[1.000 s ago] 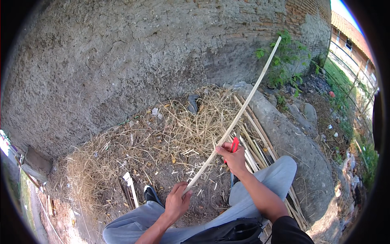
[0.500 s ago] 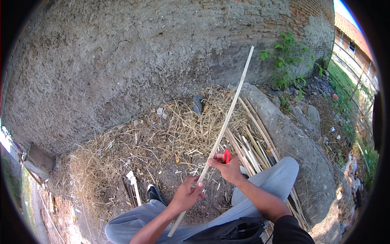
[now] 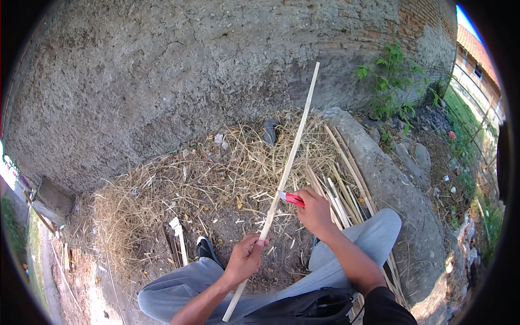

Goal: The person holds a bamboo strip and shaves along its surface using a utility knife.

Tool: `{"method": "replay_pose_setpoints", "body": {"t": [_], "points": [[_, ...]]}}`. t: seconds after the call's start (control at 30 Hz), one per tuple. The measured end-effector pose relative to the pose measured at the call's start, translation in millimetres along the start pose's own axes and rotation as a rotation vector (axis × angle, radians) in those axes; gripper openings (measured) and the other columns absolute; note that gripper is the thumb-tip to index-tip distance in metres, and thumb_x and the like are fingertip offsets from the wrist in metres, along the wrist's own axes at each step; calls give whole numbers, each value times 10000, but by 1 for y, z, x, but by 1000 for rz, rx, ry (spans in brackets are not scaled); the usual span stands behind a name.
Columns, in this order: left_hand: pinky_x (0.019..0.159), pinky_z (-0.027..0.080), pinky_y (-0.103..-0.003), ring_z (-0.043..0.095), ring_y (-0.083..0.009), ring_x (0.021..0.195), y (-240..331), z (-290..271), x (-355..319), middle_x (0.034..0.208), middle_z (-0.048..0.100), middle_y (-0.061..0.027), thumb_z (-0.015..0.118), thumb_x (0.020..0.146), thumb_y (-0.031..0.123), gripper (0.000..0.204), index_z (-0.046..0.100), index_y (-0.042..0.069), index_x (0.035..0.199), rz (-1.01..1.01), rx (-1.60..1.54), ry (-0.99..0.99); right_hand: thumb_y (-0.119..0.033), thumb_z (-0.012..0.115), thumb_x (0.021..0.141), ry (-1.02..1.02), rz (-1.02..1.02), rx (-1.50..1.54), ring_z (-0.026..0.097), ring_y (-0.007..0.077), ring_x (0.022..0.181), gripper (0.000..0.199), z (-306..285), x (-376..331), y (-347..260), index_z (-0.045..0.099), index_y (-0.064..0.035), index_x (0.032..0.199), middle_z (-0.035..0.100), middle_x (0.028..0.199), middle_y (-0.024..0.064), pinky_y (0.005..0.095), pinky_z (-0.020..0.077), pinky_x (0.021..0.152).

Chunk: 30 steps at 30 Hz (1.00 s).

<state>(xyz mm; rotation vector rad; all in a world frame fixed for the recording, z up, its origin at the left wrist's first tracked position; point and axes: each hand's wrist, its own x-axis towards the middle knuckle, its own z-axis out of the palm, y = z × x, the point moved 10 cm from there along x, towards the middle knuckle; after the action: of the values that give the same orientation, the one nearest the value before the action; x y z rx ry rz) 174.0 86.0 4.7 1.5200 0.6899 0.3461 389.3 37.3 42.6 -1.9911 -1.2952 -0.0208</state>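
A long pale strip of split wood or bamboo (image 3: 296, 146) slants up and away in front of me, its near end over my lap. My left hand (image 3: 245, 257) is wrapped round its lower part, thumb on top. In my right hand (image 3: 315, 210) is a red-handled utility knife (image 3: 293, 199), its short blade touching the strip a little above the left hand. The right fingers are closed on the handle. Pale shavings (image 3: 238, 221) lie on the soil under the strip.
A rough wall (image 3: 179, 81) rises ahead. Dry straw (image 3: 122, 222) covers much of the ground. More strips (image 3: 346, 203) lie beside my right knee, along a stone slab (image 3: 390, 189). A dark shoe-like object (image 3: 269, 132) sits near the wall, and a leafy plant (image 3: 391, 78) grows at right.
My right hand has let go of the strip and turned, bringing the knife blade against it. The strip's far end has swung left. My left hand has closed more around the strip.
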Motion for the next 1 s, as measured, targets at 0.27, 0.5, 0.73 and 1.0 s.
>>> {"method": "replay_pose_setpoints", "body": {"t": [0.27,0.5,0.73,1.0], "points": [[413,378,-214,487,-50,462,3,-17,-11,1237,602,-108,460,1101,170,265,615,-44,1106,-87,-102,11,-31,660,810,-105,-140,-269,715,312,846,216,35,-14,15,675,-70,1021,670,894,115,426,570,677],[459,418,-238,524,-73,520,-1,-25,-23,1152,622,-95,442,1106,167,255,608,-26,1099,-153,-111,48,-238,721,927,-344,161,134,689,274,756,258,44,-18,32,739,-34,1084,685,804,119,393,532,683],[552,516,-271,605,-117,595,-27,-12,-31,981,623,-93,456,1104,182,244,596,-14,1139,-183,-56,-24,-353,691,994,-229,534,986,436,36,512,362,59,-22,27,732,-17,1124,555,634,-41,251,330,484],[725,603,-302,709,-166,799,-47,13,-28,1112,664,-93,479,1098,246,344,554,-15,1309,-383,-102,-300,-144,758,932,-128,531,994,414,11,533,214,74,-23,35,731,35,1046,581,673,-53,241,299,471]]}}
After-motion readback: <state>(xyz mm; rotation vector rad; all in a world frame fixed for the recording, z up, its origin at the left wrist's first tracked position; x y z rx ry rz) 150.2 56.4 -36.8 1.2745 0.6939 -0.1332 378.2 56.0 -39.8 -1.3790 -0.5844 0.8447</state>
